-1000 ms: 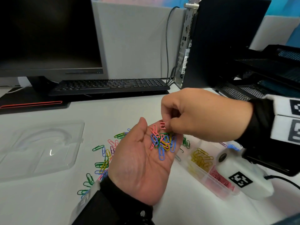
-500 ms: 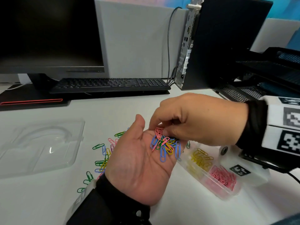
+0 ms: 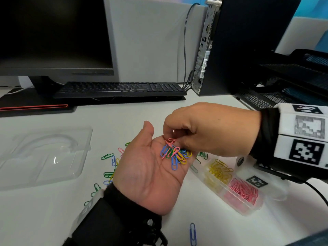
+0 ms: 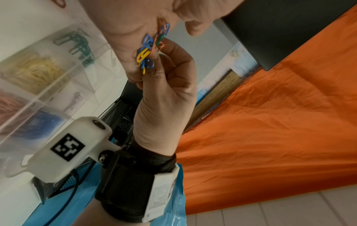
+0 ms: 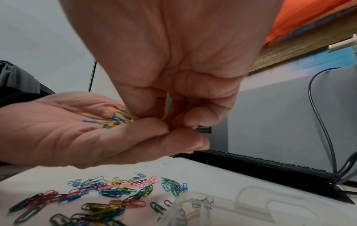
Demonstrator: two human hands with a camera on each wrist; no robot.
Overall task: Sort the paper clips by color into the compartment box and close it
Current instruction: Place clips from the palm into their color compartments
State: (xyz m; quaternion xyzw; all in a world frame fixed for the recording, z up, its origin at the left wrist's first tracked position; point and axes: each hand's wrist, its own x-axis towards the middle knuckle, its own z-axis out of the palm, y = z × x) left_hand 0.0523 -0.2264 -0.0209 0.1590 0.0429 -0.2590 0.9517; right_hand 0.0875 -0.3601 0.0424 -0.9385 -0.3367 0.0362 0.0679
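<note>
My left hand (image 3: 150,167) is held palm up over the table, fingers relaxed, carrying a small heap of mixed paper clips (image 3: 174,154) in blue, green, yellow and pink. My right hand (image 3: 173,138) reaches over it from the right, thumb and forefinger pinching a pink clip (image 3: 170,140) at the heap's top. In the right wrist view the pinch (image 5: 154,120) hides that clip. The clear compartment box (image 3: 248,211) lies to the right, under my right wrist, with yellow clips (image 3: 220,170) and pink clips (image 3: 244,189) in separate cells. The left wrist view also shows green (image 4: 77,44) and blue (image 4: 38,123) cells.
Loose mixed clips (image 3: 110,167) lie scattered on the table under and left of my left hand. One blue clip (image 3: 193,234) lies near the front edge. A clear plastic lid (image 3: 40,157) rests at the left. A keyboard (image 3: 120,89), monitor and computer case stand behind.
My right hand has dropped from just above the palm onto the heap and now pinches a pink clip there. The left hand has stayed almost still.
</note>
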